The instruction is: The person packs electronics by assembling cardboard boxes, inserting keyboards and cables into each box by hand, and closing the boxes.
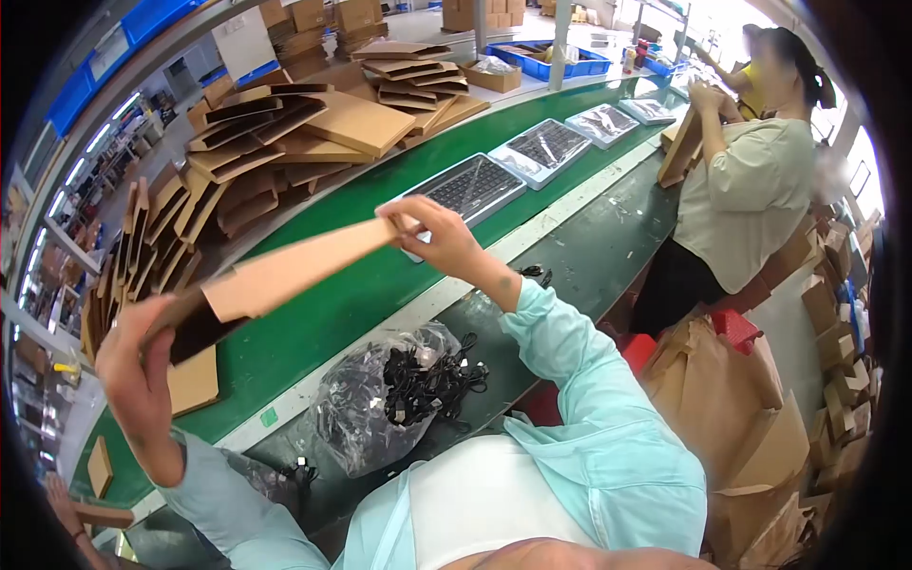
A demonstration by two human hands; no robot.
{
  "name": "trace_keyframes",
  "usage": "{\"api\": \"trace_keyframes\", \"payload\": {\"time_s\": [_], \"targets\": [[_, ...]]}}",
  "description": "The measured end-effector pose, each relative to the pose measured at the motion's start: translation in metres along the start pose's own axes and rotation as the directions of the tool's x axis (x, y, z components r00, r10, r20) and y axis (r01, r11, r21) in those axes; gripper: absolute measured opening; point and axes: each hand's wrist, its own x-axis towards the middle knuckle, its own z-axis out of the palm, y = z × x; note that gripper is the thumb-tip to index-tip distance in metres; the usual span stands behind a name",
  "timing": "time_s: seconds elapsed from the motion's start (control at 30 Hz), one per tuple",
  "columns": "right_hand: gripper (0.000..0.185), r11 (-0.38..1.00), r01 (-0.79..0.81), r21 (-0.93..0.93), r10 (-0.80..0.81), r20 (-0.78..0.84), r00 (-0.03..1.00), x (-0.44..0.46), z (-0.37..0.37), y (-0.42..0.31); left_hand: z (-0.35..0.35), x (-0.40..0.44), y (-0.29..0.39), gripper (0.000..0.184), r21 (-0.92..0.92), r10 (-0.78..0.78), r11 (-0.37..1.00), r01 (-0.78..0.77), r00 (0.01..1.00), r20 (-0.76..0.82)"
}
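A flat brown cardboard box is held up above the green conveyor belt, tilted, with a dark opening at its left end. My left hand grips that open end, thumb and fingers around the flaps. The far right end is pinched between the thumb and fingers of my right hand. Just beyond my right hand lies a packed keyboard on the belt. Below the box, a clear plastic bag holds bundled black cables.
Folded cardboard boxes are heaped along the belt's far side. More packed keyboards lie along the belt. A co-worker stands at the right with a box. A large brown paper sack is at my right. Another person's hand shows at lower left.
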Motion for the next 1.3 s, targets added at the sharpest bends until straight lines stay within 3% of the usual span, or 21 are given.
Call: {"api": "trace_keyframes", "payload": {"time_s": [0.07,0.1,0.13,0.17,0.2,0.27,0.33,0.37,0.47,0.53,0.6,0.67,0.77,0.87,0.97,1.07,1.1,1.2,1.3], "targets": [[0.067,1.0,0.02,0.012,-0.019,-0.052,0.998,0.012,0.005,-0.01,-0.011,-0.026,0.001,0.022,0.374,-0.022,0.926,0.053,0.996,-0.085],[0.072,0.998,0.014,-0.062,-0.015,-0.005,1.0,0.014,0.003,-0.004,-0.016,-0.027,0.002,0.02,0.448,-0.047,0.889,0.092,0.993,-0.111],[0.065,0.994,-0.035,-0.1,0.038,0.031,0.999,0.014,-0.002,-0.001,-0.021,-0.027,0.005,0.017,0.519,-0.067,0.845,0.131,0.988,-0.14],[0.062,0.957,-0.027,-0.289,0.05,0.072,0.996,0.011,-0.003,0.018,-0.025,-0.025,0.008,0.015,0.586,-0.082,0.793,0.169,0.982,-0.173],[0.059,0.884,-0.003,-0.467,0.065,0.117,0.991,0.003,-0.001,0.04,-0.019,-0.02,0.012,0.014,0.607,-0.117,0.78,0.156,0.988,-0.103],[0.052,0.788,-0.057,-0.613,0.211,0.183,0.96,-0.015,0.003,0.064,0.021,-0.003,0.023,0.017,0.642,-0.207,0.753,0.144,0.978,0.024],[0.048,0.869,-0.006,-0.496,0.162,0.272,0.948,-0.029,0.012,0.085,0.077,0.005,0.033,0.022,0.602,-0.256,0.781,0.167,0.964,0.065],[0.046,0.903,0.014,-0.429,0.134,0.313,0.94,-0.035,0.019,0.091,0.101,0.01,0.031,0.022,0.491,-0.316,0.848,0.199,0.934,0.166],[0.039,0.874,-0.028,-0.486,0.148,0.209,0.967,-0.053,0.04,0.089,0.155,0.033,0.044,0.029,0.087,-0.334,0.937,0.337,0.799,0.5],[0.039,0.88,-0.032,-0.474,0.111,0.14,0.984,-0.056,0.051,0.098,0.221,0.034,0.041,0.026,0.005,-0.236,0.963,0.268,0.839,0.491],[0.043,0.895,-0.07,-0.441,0.144,0.136,0.98,-0.057,0.054,0.098,0.292,0.021,0.012,0.026,-0.181,-0.227,0.907,0.379,0.806,0.547],[0.04,0.919,-0.068,-0.389,0.125,0.122,0.985,-0.057,0.054,0.104,0.334,0.014,-0.005,0.026,-0.105,-0.365,0.812,0.574,0.64,0.676],[0.037,0.947,-0.061,-0.317,0.101,0.113,0.988,-0.064,0.052,0.106,0.41,-0.034,-0.038,0.028,-0.33,-0.488,0.535,0.778,0.603,0.631],[0.037,0.967,-0.046,-0.251,0.091,0.171,0.981,-0.062,0.049,0.105,0.432,-0.04,-0.044,0.025,-0.41,-0.588,0.456,0.79,0.613,0.528],[0.037,0.986,-0.043,-0.164,0.078,0.214,0.974,-0.061,0.053,0.1,0.434,-0.033,-0.036,0.024,-0.452,-0.563,0.394,0.801,0.598,0.569],[0.034,0.991,-0.031,-0.13,0.058,0.215,0.975,-0.058,0.056,0.097,0.431,-0.029,-0.022,0.027,-0.394,-0.504,0.466,0.793,0.603,0.618],[0.034,0.994,-0.029,-0.103,0.05,0.208,0.977,-0.057,0.056,0.097,0.428,-0.028,-0.017,0.025,-0.449,-0.49,0.417,0.79,0.612,0.621],[0.035,0.996,-0.092,-0.02,0.095,0.198,0.976,-0.052,0.051,0.092,0.417,-0.015,0.004,0.025,-0.448,-0.494,0.004,0.894,0.391,0.776],[0.038,0.976,-0.209,0.066,0.187,0.249,0.95,-0.045,0.049,0.094,0.405,0.004,0.016,0.026,-0.383,-0.48,0.037,0.923,0.353,0.803]]}}
